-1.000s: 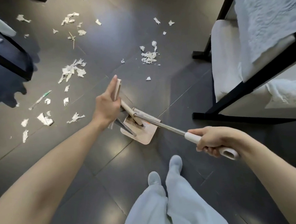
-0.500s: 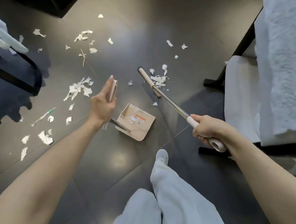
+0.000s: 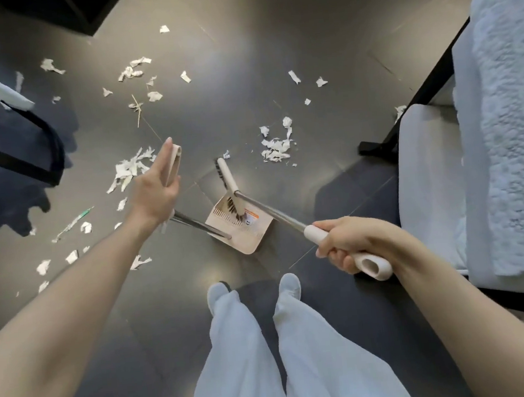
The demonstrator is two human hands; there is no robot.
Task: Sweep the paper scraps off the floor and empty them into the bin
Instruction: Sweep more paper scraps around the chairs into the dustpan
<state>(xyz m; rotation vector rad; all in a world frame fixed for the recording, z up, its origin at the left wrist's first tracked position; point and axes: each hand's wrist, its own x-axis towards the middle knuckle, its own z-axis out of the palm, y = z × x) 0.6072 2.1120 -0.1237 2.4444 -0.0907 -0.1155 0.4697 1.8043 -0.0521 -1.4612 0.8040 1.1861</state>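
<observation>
My left hand (image 3: 157, 184) holds the beige top grip of the long-handled dustpan (image 3: 248, 236), whose pan rests on the dark floor in front of my feet. My right hand (image 3: 352, 247) grips the white end of the broom handle. The broom head (image 3: 227, 177) lies at the pan's mouth, its dark bristles reaching into the pan. White paper scraps lie scattered around: one pile (image 3: 276, 147) just right of the broom head, another pile (image 3: 131, 171) behind my left hand, and looser scraps (image 3: 135, 71) farther back. No bin is in view.
A black-framed chair with white cushion and blanket (image 3: 474, 158) stands close on the right. Another dark chair frame (image 3: 25, 150) with white cloth stands at the left. A thin stick (image 3: 139, 112) and a green-tipped wrapper (image 3: 74, 221) lie among the scraps.
The broom head swung out to the scrap pile at the right, then came back to the dustpan's mouth. My left hand kept hold of the dustpan handle.
</observation>
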